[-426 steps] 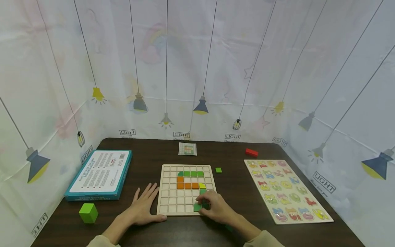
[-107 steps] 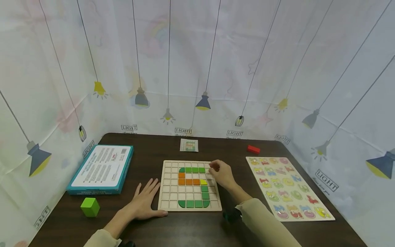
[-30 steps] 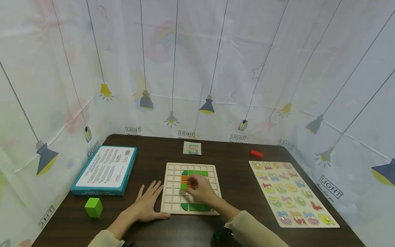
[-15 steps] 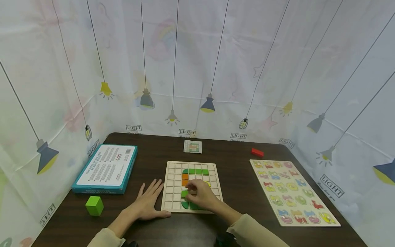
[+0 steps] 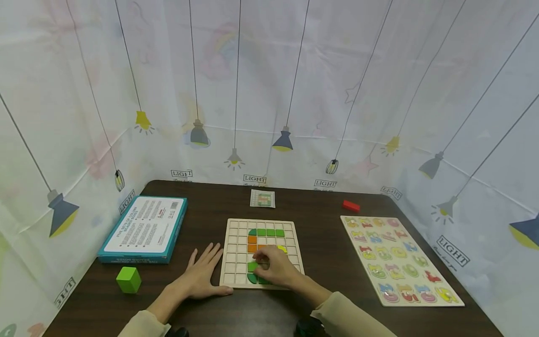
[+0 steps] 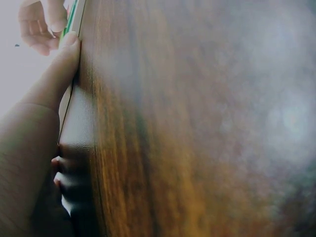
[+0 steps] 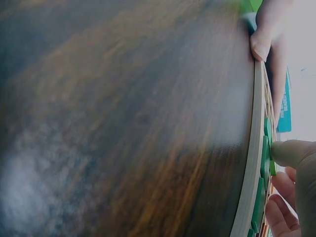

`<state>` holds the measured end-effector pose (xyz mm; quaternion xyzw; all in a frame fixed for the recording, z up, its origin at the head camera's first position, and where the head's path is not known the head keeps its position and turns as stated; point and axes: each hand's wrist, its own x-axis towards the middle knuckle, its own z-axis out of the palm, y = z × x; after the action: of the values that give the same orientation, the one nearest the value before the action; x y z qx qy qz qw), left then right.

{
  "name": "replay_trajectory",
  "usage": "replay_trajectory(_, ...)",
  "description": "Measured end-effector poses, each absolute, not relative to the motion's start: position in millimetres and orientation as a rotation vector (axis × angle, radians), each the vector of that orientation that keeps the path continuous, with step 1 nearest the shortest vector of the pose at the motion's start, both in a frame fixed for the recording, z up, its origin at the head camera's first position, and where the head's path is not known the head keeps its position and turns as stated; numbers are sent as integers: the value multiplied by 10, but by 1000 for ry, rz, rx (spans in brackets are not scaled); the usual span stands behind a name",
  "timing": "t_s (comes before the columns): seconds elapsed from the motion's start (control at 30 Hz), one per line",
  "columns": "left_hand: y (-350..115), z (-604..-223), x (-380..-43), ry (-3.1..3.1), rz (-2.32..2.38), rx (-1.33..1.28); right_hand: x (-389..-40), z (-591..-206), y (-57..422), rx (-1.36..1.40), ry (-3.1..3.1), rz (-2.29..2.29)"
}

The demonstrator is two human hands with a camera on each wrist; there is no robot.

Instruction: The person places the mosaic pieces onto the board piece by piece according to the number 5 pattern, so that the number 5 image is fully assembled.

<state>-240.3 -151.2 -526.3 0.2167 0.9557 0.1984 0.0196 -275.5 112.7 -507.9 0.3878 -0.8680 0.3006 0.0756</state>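
Note:
A wooden grid board (image 5: 232,234) lies on the table, with coloured tiles in its cells. Along its upper part runs a row of green tiles (image 5: 271,232); orange tiles (image 5: 252,239), a yellow tile (image 5: 282,249) and dark green tiles (image 5: 251,278) sit lower. My right hand (image 5: 275,267) is over the lower middle of the board and pinches a light green tile (image 5: 252,266) just above the dark green row. Its palm hides several cells. My left hand (image 5: 202,276) rests spread on the table, its thumb and fingertips at the board's left edge.
A small pattern card (image 5: 263,199) lies beyond the board. At left are a teal box (image 5: 143,229) and a green block (image 5: 128,280). A red block (image 5: 351,206) and an animal puzzle board (image 5: 400,262) lie to the right.
From the board's right edge, my right hand has moved left and then nearer with a light green tile, from beside the orange tiles to just above the dark green row. My left hand stays put.

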Motion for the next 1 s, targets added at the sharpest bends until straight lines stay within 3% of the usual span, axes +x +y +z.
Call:
replay_trajectory(0.6,-1539,-5267,-2386,2963,600,658,-2744,-5051,1122,1107,-2582,961)
replay_trajectory(1.0,-1580,-5276,-2378,2962,599,661,-2852,-5082,1383,892,-2592,1055)
